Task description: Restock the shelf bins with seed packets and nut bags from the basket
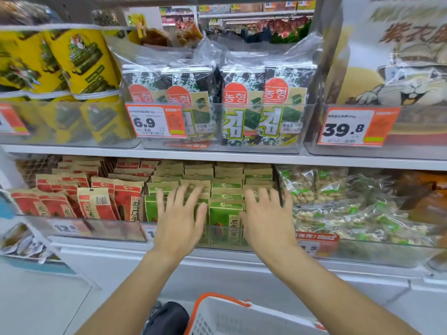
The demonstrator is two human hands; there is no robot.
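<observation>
Both hands lie spread on the rows of green-and-kraft paper seed packets in the clear plastic middle bin of the lower shelf. The left hand has straight, splayed fingers resting flat on the packet tops, gripping nothing; the right hand does likewise just beside the bin's right wall. One upright column of packets stands exposed between the two hands. Left of the left hand, red-and-kraft seed packets lean loosely in the neighbouring bin. Right of the right hand, crinkled transparent nut bags lie heaped. Above the fingertips the white shelf edge overhangs closely. Below the wrists sits the white perforated plastic basket with orange rim.
</observation>
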